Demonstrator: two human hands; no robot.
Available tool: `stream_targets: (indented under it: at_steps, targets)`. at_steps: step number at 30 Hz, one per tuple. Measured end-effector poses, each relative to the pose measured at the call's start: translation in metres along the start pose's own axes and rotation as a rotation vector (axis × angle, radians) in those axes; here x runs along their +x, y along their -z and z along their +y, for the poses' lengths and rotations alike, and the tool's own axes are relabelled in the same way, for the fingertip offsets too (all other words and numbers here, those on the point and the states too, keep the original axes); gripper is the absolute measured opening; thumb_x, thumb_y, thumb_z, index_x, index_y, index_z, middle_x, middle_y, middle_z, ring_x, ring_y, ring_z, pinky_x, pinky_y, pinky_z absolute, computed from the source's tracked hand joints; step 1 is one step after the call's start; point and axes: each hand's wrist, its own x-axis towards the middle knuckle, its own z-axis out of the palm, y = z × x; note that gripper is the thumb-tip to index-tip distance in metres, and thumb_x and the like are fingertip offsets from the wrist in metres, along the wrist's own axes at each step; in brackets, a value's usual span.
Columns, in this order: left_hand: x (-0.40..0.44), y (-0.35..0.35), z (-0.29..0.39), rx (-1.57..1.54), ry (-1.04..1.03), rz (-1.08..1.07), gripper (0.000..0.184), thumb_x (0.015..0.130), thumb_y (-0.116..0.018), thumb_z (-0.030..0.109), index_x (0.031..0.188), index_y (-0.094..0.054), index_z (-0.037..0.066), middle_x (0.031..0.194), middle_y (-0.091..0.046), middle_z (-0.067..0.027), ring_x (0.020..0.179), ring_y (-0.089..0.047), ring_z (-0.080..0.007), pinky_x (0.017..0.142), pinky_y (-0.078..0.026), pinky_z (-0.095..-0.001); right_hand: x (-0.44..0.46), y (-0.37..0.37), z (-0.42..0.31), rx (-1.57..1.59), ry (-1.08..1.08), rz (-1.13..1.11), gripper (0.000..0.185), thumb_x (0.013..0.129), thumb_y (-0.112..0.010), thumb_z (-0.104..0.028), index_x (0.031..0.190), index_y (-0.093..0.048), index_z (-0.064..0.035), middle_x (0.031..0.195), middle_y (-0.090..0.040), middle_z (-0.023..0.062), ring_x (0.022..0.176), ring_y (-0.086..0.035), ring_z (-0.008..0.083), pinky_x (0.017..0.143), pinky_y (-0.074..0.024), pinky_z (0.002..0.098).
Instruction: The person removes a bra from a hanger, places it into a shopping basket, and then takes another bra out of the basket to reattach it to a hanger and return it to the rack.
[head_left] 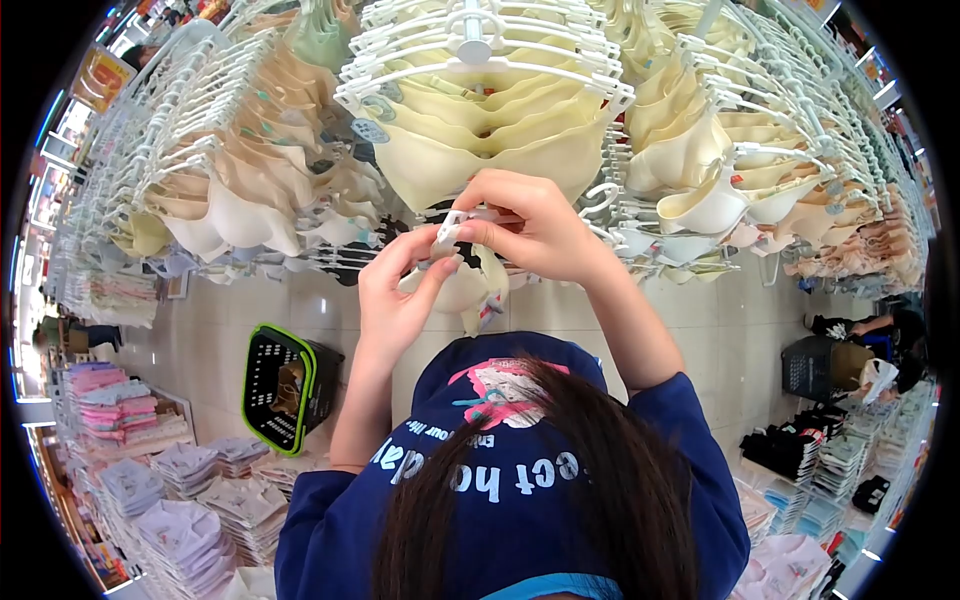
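Observation:
My left hand [395, 295] is closed, thumb and forefinger pinching a pale bra strap beside the end clip of a white plastic hanger [451, 226]. My right hand [540, 228] closes round that hanger from the other side, its fingertips at the clip. Below and between my hands hangs a cream bra [462, 288], partly hidden by my fingers. Just beyond my hands, pale yellow bras [480, 150] hang one behind another on white hangers, with a grey-blue tag [370, 130] at the left end.
Racks of beige bras [250, 195] and cream bras [690, 155] flank the middle row. A black basket with a green rim [309, 395] stands on the tiled floor at left, a brown item inside. Folded clothes [185, 540] lie behind. Another person [895, 335] is at far right.

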Motion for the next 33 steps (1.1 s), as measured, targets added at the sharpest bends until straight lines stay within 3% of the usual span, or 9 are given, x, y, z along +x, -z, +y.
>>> stream_targets:
  at_steps: [8,11,15,18,22,25,28,31,33]
  targets:
    - [0.005,-0.003,0.005,-0.002,-0.023,0.032,0.016,0.081,-0.057,0.000,0.096,-0.059,-0.004,0.082,-0.063,-0.0091,0.072,-0.062,-0.0142,0.065,-0.047,-0.0236,-0.004,-0.003,-0.004,0.001,0.017,-0.001,0.014,0.080,-0.064,-0.010,0.090,-0.060,-0.0012,0.073,-0.052,0.0026,0.052,-0.041,0.0059,0.045,-0.0325,0.0208]
    - [0.012,0.002,0.005,-0.020,-0.068,0.006,0.014,0.083,-0.053,-0.001,0.095,-0.059,-0.005,0.080,-0.063,-0.0089,0.069,-0.062,-0.0140,0.063,-0.048,-0.0237,-0.005,-0.001,-0.013,-0.009,-0.078,0.028,0.022,0.078,-0.065,-0.017,0.094,-0.058,-0.0029,0.083,-0.059,0.0096,0.065,-0.054,0.0185,0.056,-0.0441,0.0275]
    - [0.021,0.015,0.011,-0.098,-0.046,0.000,0.014,0.084,-0.051,0.000,0.094,-0.059,-0.006,0.076,-0.063,-0.0082,0.071,-0.061,-0.0123,0.065,-0.047,-0.0235,-0.010,-0.005,-0.019,-0.434,0.327,0.454,0.032,0.074,-0.066,-0.012,0.103,-0.056,-0.0031,0.097,-0.058,0.0126,0.077,-0.056,0.0278,0.070,-0.0452,0.0337]
    - [0.024,0.031,0.015,-0.133,-0.069,0.032,0.015,0.087,-0.052,0.005,0.096,-0.060,-0.004,0.078,-0.064,-0.0072,0.071,-0.059,-0.0115,0.068,-0.045,-0.0226,-0.038,-0.007,-0.028,-0.590,0.557,0.710,0.031,0.072,-0.065,-0.007,0.101,-0.056,-0.0017,0.093,-0.058,0.0144,0.072,-0.057,0.0255,0.062,-0.0460,0.0326]
    - [0.026,0.059,0.007,-0.340,-0.143,0.086,0.018,0.088,-0.051,0.008,0.097,-0.058,-0.006,0.078,-0.064,-0.0124,0.074,-0.061,-0.0165,0.070,-0.046,-0.0274,-0.092,-0.039,-0.002,-0.494,0.732,0.581,0.030,0.065,-0.063,-0.002,0.094,-0.058,-0.0029,0.085,-0.058,0.0120,0.058,-0.054,0.0202,0.046,-0.0412,0.0268]
    - [0.023,0.081,0.007,-0.459,-0.143,0.147,0.028,0.088,-0.053,0.023,0.096,-0.054,-0.004,0.075,-0.057,-0.0088,0.076,-0.058,-0.0246,0.077,-0.047,-0.0413,-0.115,-0.055,0.043,-0.555,0.558,0.246,0.025,0.062,-0.063,-0.007,0.086,-0.058,-0.0028,0.075,-0.056,0.0109,0.055,-0.051,0.0168,0.046,-0.0411,0.0288]
    - [0.023,0.094,0.023,-0.477,-0.185,0.113,0.029,0.087,-0.055,0.025,0.095,-0.053,-0.003,0.074,-0.052,-0.0062,0.075,-0.053,-0.0225,0.079,-0.046,-0.0419,-0.115,-0.082,0.119,-0.286,-0.181,0.360,0.022,0.076,-0.060,-0.014,0.092,-0.057,0.0010,0.079,-0.055,0.0118,0.073,-0.054,0.0213,0.064,-0.0441,0.0316]
    - [0.023,0.098,0.027,-0.449,-0.212,0.121,0.024,0.090,-0.050,0.020,0.090,-0.054,-0.004,0.075,-0.056,-0.0094,0.073,-0.056,-0.0225,0.075,-0.047,-0.0391,-0.099,-0.098,0.183,0.303,-0.438,0.298,0.027,0.085,-0.054,-0.024,0.097,-0.057,0.0007,0.083,-0.056,0.0096,0.080,-0.053,0.0193,0.071,-0.0426,0.0334]
    - [0.019,0.099,0.031,-0.410,-0.202,0.162,0.024,0.091,-0.049,0.018,0.086,-0.054,-0.005,0.076,-0.059,-0.0120,0.072,-0.058,-0.0227,0.073,-0.047,-0.0375,-0.096,-0.120,0.220,0.857,-0.526,-0.020,0.031,0.090,-0.047,-0.031,0.103,-0.058,-0.0039,0.091,-0.059,0.0045,0.084,-0.052,0.0129,0.074,-0.0425,0.0296]
